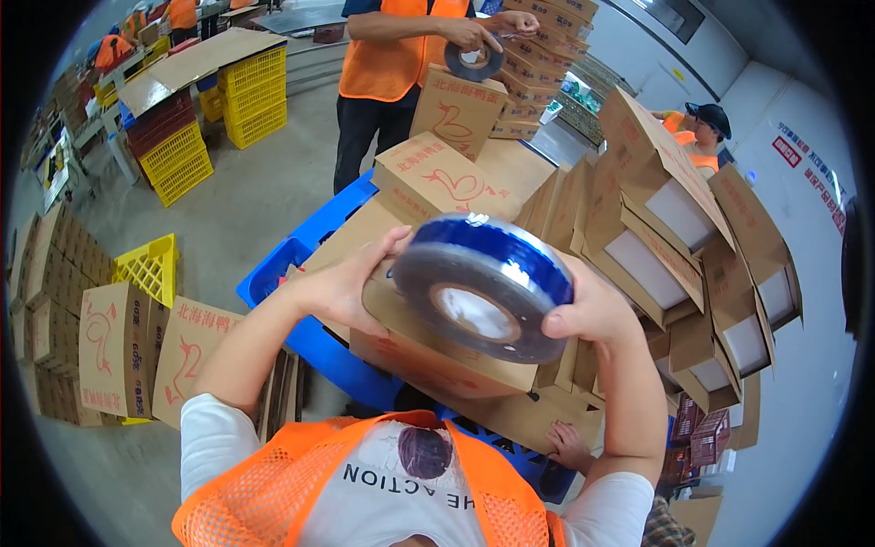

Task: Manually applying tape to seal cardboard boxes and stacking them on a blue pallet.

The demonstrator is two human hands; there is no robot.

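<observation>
My right hand [588, 310] grips the right side of a large tape roll [510, 246], blue-rimmed with a white core, tilted above cardboard boxes. My left hand [360, 287] is at the roll's left, its thumb and fingers spread apart, against or just over a box [401, 356] beneath the roll; contact is hard to tell. Another printed box [424, 173] lies beyond on the stack, which rests on a blue plastic pallet [266, 278]. Someone else's hand [567, 442] touches cardboard below my right forearm.
Opposite, a co-worker [383, 64] in an orange vest holds another tape roll. Open cartons [656, 264] crowd the right, with another person [702, 137] behind. Boxes [118, 351] and a yellow pallet [146, 269] stand at left, yellow crates [251, 100] farther back.
</observation>
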